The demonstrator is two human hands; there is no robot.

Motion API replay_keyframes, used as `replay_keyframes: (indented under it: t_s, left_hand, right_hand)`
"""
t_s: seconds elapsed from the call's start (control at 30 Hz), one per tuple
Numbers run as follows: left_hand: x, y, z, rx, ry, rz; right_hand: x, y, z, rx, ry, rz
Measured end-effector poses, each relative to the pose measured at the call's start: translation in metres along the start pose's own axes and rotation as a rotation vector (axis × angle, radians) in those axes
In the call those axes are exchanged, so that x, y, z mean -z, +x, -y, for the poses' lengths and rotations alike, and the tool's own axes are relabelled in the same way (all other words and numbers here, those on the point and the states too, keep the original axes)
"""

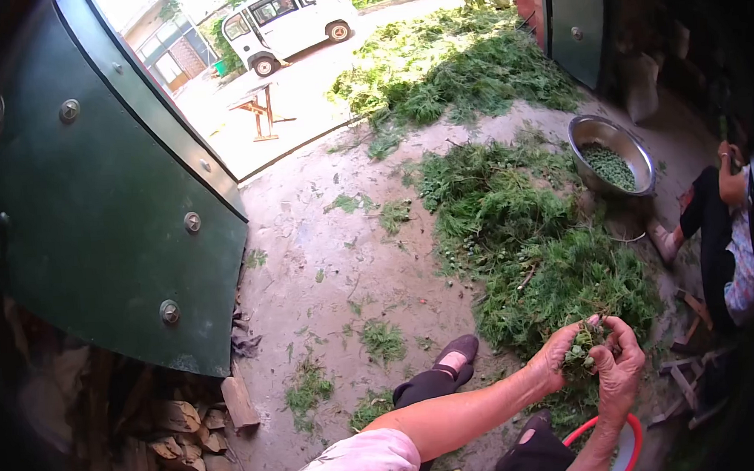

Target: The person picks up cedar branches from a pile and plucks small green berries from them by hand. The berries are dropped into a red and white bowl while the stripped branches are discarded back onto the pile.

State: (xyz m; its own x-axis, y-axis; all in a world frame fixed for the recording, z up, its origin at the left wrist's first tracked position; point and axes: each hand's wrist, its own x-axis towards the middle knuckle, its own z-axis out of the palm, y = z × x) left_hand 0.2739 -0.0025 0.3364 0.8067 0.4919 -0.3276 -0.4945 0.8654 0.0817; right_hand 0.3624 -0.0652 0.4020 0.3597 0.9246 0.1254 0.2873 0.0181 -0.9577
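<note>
Both of my hands meet around a small green sprig point(581, 357) with pale round pods or berries, at the lower right. My left hand point(556, 356) grips its left side, with the thumb and fingers closed on it. From the right, my right hand point(620, 363) pinches the same sprig. Just beyond them lies a heap of feathery green branches point(559, 286) on the floor. Below my right hand is a container with a red rim point(636, 444), partly hidden by my forearm.
A metal basin point(573, 131) of green pods stands at the right, near a seated person point(717, 209). More branches point(488, 76) lie by the doorway. A green door point(111, 198) and stacked firewood point(178, 416) are at the left; a white vehicle point(298, 26) is outside.
</note>
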Motion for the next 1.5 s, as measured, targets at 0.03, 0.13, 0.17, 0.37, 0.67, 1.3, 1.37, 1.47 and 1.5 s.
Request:
replay_keyframes:
  t_s: [0.03,0.13,0.17,0.37,0.67,1.3,1.37,1.47,1.5]
  left_hand:
    - [-0.007,-0.007,0.002,-0.041,-0.008,-0.084]
    - [-0.003,-0.006,0.005,-0.03,-0.059,-0.015]
    - [-0.003,-0.006,0.004,-0.011,-0.034,-0.053]
    - [-0.007,-0.008,0.001,0.046,-0.036,-0.061]
    - [0.0,-0.005,0.006,0.034,0.048,-0.071]
    - [-0.019,-0.014,-0.015,0.002,0.168,-0.081]
    - [-0.024,-0.017,-0.011,-0.03,0.128,-0.119]
    - [-0.011,-0.009,-0.006,-0.028,0.065,-0.172]
    - [-0.016,-0.012,-0.003,-0.085,0.052,-0.16]
  right_hand:
    - [-0.002,-0.001,0.005,0.038,-0.112,0.011]
    - [-0.009,-0.001,0.004,0.066,-0.174,-0.016]
    - [-0.009,-0.001,-0.001,0.056,-0.127,-0.056]
    - [-0.007,0.001,-0.008,0.07,-0.184,-0.141]
    - [-0.001,0.004,-0.015,0.103,-0.37,-0.247]
    - [0.013,0.005,-0.006,-0.095,0.216,-0.148]
    - [0.008,0.002,0.005,-0.019,0.126,-0.108]
    - [0.005,0.0,0.005,0.094,-0.016,-0.044]
    - [0.004,0.0,0.003,0.147,-0.072,-0.009]
